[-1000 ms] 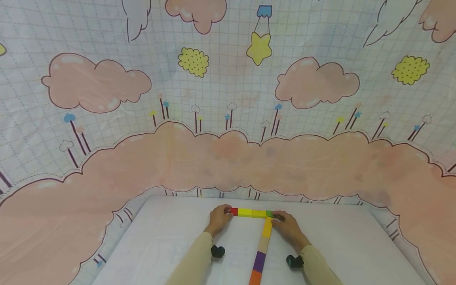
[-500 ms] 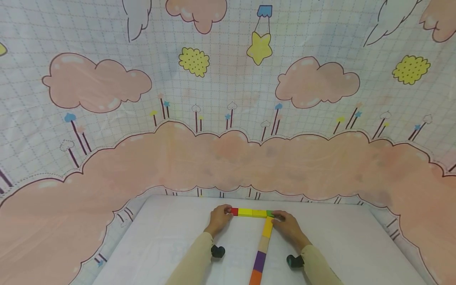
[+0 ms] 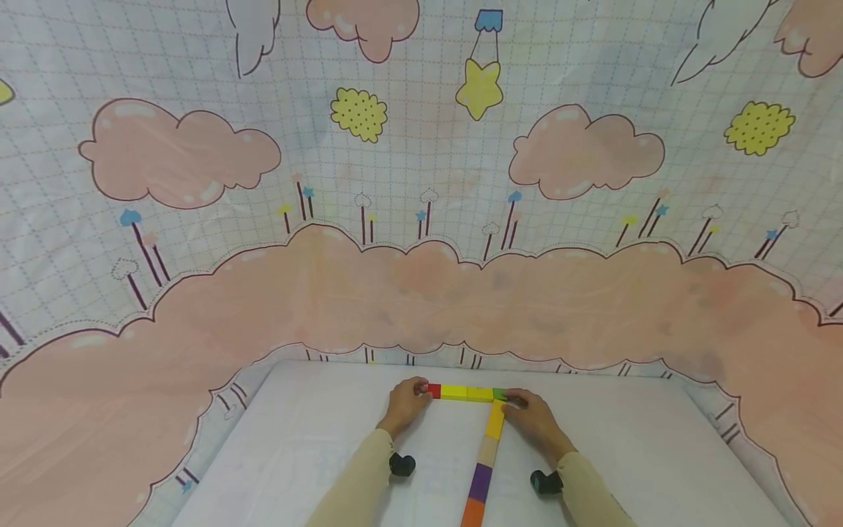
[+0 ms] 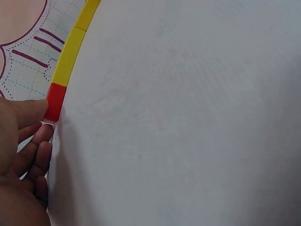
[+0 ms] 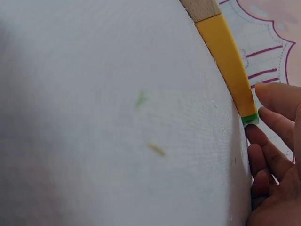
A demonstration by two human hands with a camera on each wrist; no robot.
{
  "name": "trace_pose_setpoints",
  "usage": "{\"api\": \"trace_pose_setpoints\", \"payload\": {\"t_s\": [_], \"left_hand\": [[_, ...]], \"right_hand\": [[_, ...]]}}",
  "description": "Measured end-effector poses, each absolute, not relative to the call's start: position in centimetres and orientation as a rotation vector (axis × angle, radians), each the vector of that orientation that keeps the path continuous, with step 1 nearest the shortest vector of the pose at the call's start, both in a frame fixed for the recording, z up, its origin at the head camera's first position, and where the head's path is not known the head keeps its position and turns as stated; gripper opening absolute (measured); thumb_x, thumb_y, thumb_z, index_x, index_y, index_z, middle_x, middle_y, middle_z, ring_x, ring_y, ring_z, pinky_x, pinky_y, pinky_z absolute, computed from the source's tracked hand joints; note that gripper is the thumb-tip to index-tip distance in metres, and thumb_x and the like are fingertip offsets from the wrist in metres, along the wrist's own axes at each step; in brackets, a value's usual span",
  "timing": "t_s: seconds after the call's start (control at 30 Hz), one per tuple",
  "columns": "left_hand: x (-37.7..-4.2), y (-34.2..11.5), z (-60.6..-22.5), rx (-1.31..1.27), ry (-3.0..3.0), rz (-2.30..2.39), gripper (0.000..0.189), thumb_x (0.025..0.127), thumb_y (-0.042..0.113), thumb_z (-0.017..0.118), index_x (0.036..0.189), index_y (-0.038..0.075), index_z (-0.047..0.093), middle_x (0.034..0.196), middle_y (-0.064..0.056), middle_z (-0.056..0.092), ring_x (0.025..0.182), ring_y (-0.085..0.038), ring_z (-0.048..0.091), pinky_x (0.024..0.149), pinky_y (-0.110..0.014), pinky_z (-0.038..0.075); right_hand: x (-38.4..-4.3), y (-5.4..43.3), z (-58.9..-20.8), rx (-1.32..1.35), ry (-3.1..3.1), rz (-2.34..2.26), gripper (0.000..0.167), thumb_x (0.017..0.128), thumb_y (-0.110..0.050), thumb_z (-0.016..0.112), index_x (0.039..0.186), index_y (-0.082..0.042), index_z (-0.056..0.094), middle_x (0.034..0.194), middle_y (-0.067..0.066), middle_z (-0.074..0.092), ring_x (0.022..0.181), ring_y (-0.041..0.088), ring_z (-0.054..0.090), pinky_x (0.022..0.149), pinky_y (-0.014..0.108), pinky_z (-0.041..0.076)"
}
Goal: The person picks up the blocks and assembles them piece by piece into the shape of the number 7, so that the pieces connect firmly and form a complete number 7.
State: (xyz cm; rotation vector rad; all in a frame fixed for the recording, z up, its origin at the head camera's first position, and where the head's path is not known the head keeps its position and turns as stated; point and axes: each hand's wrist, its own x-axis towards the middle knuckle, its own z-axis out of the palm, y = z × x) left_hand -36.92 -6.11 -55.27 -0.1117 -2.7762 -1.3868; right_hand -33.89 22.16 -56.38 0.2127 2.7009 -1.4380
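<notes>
A row of coloured blocks lies across the white table: a red block [image 3: 434, 391] on the left, two yellow blocks [image 3: 466, 394], and a green block [image 3: 499, 394] on the right. My left hand [image 3: 405, 405] holds the red block at its outer end, thumb against it in the left wrist view. At the opposite end my right hand [image 3: 532, 421] has its fingers round the green block, thumb close by the orange-yellow block [image 5: 225, 63]. From that corner a second line runs towards me: orange-yellow, a plain wood block [image 3: 487, 451], a purple block [image 3: 480, 483] and an orange block [image 3: 472, 512].
The white tabletop [image 3: 316, 417] stretches out on both sides of the blocks. Behind it hangs a cloth [image 3: 421, 293] printed with clouds and stars. A black wrist device [image 3: 402, 465] sits by the left sleeve, another black device [image 3: 546, 482] by the right.
</notes>
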Motion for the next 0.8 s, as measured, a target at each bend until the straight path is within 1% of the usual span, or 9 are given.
{"api": "trace_pose_setpoints", "payload": {"t_s": [0.2,0.27,0.4,0.5,0.63,0.8], "left_hand": [[-37.1,-6.2,-55.3,-0.116,-2.771,-1.413,0.030,0.092,0.017,0.068,0.120,0.006,0.066,0.101,-0.005,0.065,0.094,-0.020,0.054,0.094,-0.042,0.051],[-37.1,-6.3,-55.4,-0.128,-2.766,-1.422,0.030,0.092,0.017,0.068,0.120,0.006,0.066,0.101,-0.005,0.065,0.093,-0.020,0.055,0.094,-0.043,0.051],[-37.1,-6.7,-55.4,-0.166,-2.752,-1.425,0.027,0.093,0.017,0.066,0.118,0.005,0.067,0.100,-0.006,0.066,0.092,-0.020,0.056,0.093,-0.043,0.052],[-37.1,-6.9,-55.3,-0.184,-2.752,-1.417,0.026,0.094,0.017,0.064,0.117,0.005,0.067,0.100,-0.006,0.066,0.091,-0.019,0.056,0.092,-0.043,0.052],[-36.9,-7.1,-55.1,-0.177,-2.772,-1.428,0.026,0.094,0.018,0.063,0.118,0.006,0.066,0.103,-0.007,0.066,0.093,-0.020,0.057,0.093,-0.043,0.052],[-36.6,-7.5,-54.8,-0.197,-2.775,-1.434,0.025,0.095,0.017,0.062,0.117,0.006,0.066,0.106,-0.008,0.066,0.096,-0.021,0.058,0.095,-0.043,0.052]], "right_hand": [[-33.9,22.2,-56.1,0.226,2.684,-1.467,0.038,0.092,-0.032,0.066,0.128,-0.021,0.063,0.142,0.011,0.054,0.134,0.035,0.044,0.111,0.061,0.032],[-33.9,22.3,-56.1,0.223,2.683,-1.476,0.038,0.092,-0.031,0.066,0.128,-0.021,0.062,0.141,0.010,0.055,0.132,0.033,0.046,0.110,0.059,0.034],[-34.2,22.4,-56.1,0.187,2.692,-1.502,0.037,0.093,-0.028,0.064,0.129,-0.018,0.062,0.130,0.009,0.061,0.119,0.028,0.053,0.104,0.053,0.042],[-34.6,22.7,-56.2,0.176,2.682,-1.527,0.036,0.094,-0.027,0.063,0.128,-0.017,0.062,0.122,0.007,0.063,0.111,0.025,0.055,0.101,0.048,0.045],[-34.9,22.9,-56.3,0.177,2.678,-1.527,0.035,0.094,-0.026,0.063,0.127,-0.015,0.063,0.124,0.008,0.063,0.113,0.026,0.054,0.104,0.049,0.044],[-34.8,23.0,-56.2,0.106,2.761,-1.446,0.034,0.095,-0.024,0.063,0.126,-0.013,0.064,0.127,0.011,0.063,0.113,0.027,0.056,0.103,0.050,0.044]]}}
